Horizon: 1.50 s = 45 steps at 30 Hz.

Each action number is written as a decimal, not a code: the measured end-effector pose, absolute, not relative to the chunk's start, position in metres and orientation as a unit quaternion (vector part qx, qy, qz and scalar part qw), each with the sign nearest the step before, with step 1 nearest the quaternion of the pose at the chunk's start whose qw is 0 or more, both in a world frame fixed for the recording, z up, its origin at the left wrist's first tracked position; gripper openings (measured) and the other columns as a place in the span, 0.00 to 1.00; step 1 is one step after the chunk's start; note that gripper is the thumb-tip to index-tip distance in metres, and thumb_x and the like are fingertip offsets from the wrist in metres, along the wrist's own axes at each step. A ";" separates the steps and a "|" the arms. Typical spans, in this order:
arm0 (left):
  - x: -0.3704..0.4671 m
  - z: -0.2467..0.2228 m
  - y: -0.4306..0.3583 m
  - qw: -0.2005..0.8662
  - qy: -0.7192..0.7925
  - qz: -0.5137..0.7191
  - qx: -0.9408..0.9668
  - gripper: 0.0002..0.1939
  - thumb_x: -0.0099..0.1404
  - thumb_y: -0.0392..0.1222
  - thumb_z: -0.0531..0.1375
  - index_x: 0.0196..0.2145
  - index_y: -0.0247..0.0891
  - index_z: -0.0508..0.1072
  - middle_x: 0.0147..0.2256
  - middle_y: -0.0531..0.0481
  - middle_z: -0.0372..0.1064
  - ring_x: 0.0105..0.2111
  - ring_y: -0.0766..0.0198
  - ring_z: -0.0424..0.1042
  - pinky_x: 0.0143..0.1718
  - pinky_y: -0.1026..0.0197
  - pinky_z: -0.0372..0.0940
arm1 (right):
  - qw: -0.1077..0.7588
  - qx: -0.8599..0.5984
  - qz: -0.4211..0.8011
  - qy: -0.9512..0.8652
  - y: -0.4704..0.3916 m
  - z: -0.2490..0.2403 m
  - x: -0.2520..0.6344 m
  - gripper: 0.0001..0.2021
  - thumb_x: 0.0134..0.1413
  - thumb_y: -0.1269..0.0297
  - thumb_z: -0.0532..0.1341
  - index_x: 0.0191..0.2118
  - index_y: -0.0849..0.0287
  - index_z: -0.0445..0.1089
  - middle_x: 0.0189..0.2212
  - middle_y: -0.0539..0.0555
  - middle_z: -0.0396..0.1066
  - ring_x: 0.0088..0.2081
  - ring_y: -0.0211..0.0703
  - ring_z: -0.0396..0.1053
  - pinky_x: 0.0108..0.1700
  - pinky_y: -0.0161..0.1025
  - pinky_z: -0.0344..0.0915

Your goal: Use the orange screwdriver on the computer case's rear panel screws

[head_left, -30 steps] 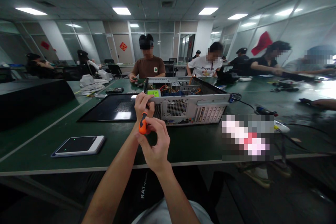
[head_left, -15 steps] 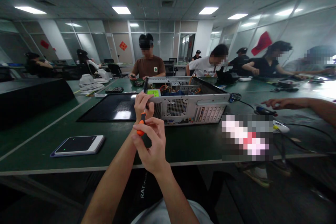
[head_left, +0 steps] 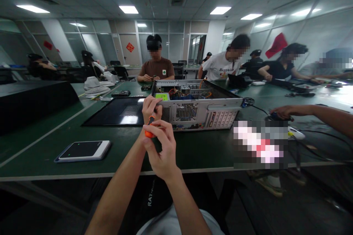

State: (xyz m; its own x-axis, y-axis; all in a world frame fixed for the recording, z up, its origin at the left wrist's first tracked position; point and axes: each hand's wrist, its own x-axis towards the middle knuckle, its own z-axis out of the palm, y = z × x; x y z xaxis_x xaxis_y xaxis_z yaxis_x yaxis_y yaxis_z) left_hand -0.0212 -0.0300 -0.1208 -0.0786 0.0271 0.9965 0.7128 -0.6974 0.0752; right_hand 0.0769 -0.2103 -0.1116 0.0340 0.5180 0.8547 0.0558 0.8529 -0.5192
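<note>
An open computer case (head_left: 190,115) lies on its side on the green table, coloured wires showing inside. My right hand (head_left: 162,147) pinches the orange end of an orange and black screwdriver (head_left: 150,130), which points at the left end of the case's rear panel. Beyond it my left hand (head_left: 150,108) is at that same corner, its fingers curled near the screwdriver's front part; what they grip there is hidden. A green-labelled box (head_left: 161,97) sits inside the case by my left hand.
A black side panel (head_left: 116,114) lies left of the case. A white-edged device (head_left: 84,151) is at the front left. White fans (head_left: 96,90) stand behind. Another person's hand (head_left: 284,112) is over cables at the right. People sit across the table.
My right hand and the screwdriver's handle have shifted slightly up and right. Across the table, the person in white has straightened up, and the hand at the right has lowered onto a dark object.
</note>
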 end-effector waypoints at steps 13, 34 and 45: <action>-0.021 -0.118 -0.039 0.261 -0.326 -0.653 -0.632 0.16 0.61 0.32 0.53 0.43 0.39 0.76 0.37 0.45 0.70 0.43 0.55 0.70 0.57 0.48 0.66 | 0.663 -0.252 0.170 -0.685 -0.211 -0.118 0.075 0.09 0.64 0.57 0.64 0.44 0.53 0.76 0.49 0.56 0.64 0.52 0.46 0.70 0.56 0.44 0.71; -0.021 -0.118 -0.040 0.275 -0.305 -0.659 -0.630 0.20 0.61 0.26 0.51 0.43 0.40 0.77 0.37 0.47 0.71 0.44 0.58 0.71 0.56 0.51 0.66 | 0.704 -0.176 0.181 -0.663 -0.208 -0.115 0.082 0.13 0.65 0.70 0.62 0.53 0.51 0.72 0.55 0.56 0.73 0.58 0.46 0.71 0.60 0.47 0.70; -0.023 -0.119 -0.036 0.281 -0.334 -0.641 -0.631 0.18 0.62 0.28 0.51 0.42 0.41 0.76 0.37 0.48 0.70 0.44 0.57 0.72 0.56 0.51 0.67 | 0.722 -0.186 0.205 -0.635 -0.207 -0.117 0.080 0.17 0.61 0.65 0.67 0.55 0.50 0.70 0.50 0.54 0.74 0.52 0.45 0.73 0.55 0.45 0.72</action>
